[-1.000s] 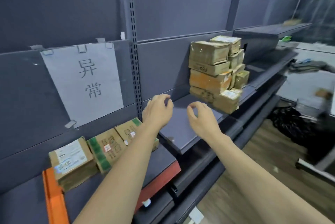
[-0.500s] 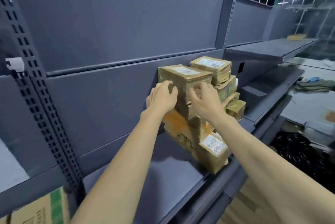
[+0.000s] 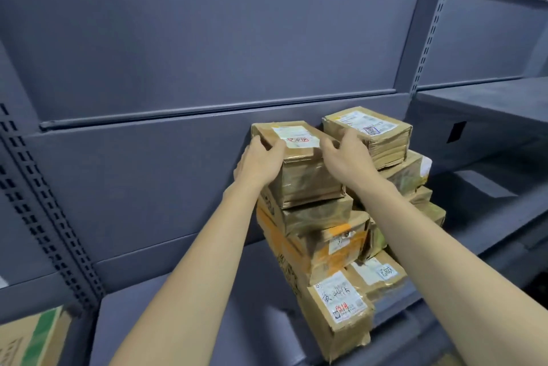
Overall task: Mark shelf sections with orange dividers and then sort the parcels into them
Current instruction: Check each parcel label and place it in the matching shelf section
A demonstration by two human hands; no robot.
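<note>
We are holding the top parcel (image 3: 296, 158) of the stack (image 3: 329, 250) with both hands: our left hand (image 3: 261, 164) is gripping its left edge, thumb curled over the top, and our right hand (image 3: 345, 155) is curling around its right side, just beside the neighbouring labelled parcel (image 3: 370, 132). The stack is sitting on the grey shelf (image 3: 184, 315), against the back panel. A green-striped box (image 3: 32, 339) is showing at the lower left.
</note>
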